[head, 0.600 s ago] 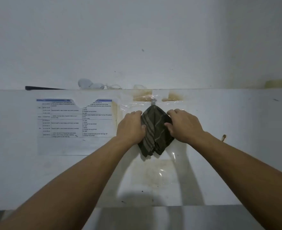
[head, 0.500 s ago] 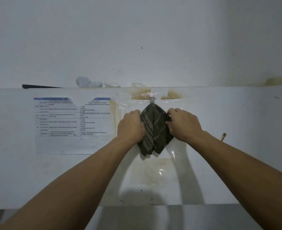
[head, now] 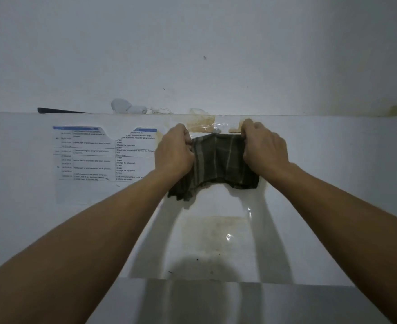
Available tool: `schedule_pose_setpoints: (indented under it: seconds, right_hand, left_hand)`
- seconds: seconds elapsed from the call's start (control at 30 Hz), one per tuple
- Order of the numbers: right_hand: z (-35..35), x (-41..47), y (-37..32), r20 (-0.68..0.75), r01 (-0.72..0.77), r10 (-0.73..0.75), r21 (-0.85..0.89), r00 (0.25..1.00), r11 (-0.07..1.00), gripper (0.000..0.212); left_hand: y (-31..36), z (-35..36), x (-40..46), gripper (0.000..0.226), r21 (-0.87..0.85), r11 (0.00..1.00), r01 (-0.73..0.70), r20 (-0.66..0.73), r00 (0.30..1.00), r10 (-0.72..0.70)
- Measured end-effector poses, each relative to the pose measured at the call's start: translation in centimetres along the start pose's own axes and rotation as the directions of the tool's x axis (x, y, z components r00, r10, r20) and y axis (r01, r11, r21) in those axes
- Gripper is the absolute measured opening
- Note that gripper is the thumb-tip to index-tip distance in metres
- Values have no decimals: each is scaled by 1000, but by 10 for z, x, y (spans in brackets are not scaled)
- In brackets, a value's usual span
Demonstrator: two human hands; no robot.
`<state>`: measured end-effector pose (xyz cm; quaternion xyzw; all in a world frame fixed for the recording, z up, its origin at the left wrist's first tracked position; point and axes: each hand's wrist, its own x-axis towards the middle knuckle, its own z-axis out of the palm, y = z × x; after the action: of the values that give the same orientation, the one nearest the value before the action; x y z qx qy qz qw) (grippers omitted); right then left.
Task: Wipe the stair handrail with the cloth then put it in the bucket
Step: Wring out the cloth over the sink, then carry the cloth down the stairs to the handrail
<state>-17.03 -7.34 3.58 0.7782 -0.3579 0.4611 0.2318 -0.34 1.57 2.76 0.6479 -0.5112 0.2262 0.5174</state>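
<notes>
Head view: two hands, left hand [head: 174,152] and right hand [head: 264,146], one cloth [head: 218,163]

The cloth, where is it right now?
In the head view the dark striped cloth is stretched between the left hand and right hand, against the white wall panel, just right of the taped printed schedule.

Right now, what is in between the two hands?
The dark striped cloth stretches between the left hand and the right hand; each grips an upper corner. The head view shows it.
</notes>
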Motion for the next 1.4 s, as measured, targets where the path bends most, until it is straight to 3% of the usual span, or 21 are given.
schedule_pose_setpoints:
  seconds: [0.17, 0.33, 0.5, 0.77, 1.1, 1.4]
  right_hand:
    - [-21, 13, -16, -69, 93, -87, 82, 994, 992, 15]
    - [-23, 13, -55, -79, 134, -116, 297, 990, 945, 13]
    - [-9, 12, -110, -34, 150, -152, 448, 988, 881, 20]
    - [31, 5, -242, 41, 191, -280, 634, 959, 750, 15]
    - [58, -34, -450, 88, 208, -482, 824, 872, 527, 14]
    - [49, -87, -631, 12, 224, -695, 943, 719, 248, 15]
  left_hand:
    - [-9, -47, 3, 15, 17, 997, -79, -36, 996, 79]
    - [-38, -94, -3, 15, 46, 998, -47, -47, 998, 49]
    - [-75, -149, -23, 18, 124, 992, 27, -73, 997, -18]
    - [-159, -252, -69, 11, 261, 939, 222, -143, 971, -190]
    - [-258, -402, -142, 13, 408, 782, 471, -294, 879, -375]
    - [-301, -530, -239, 13, 501, 536, 680, -488, 733, -474]
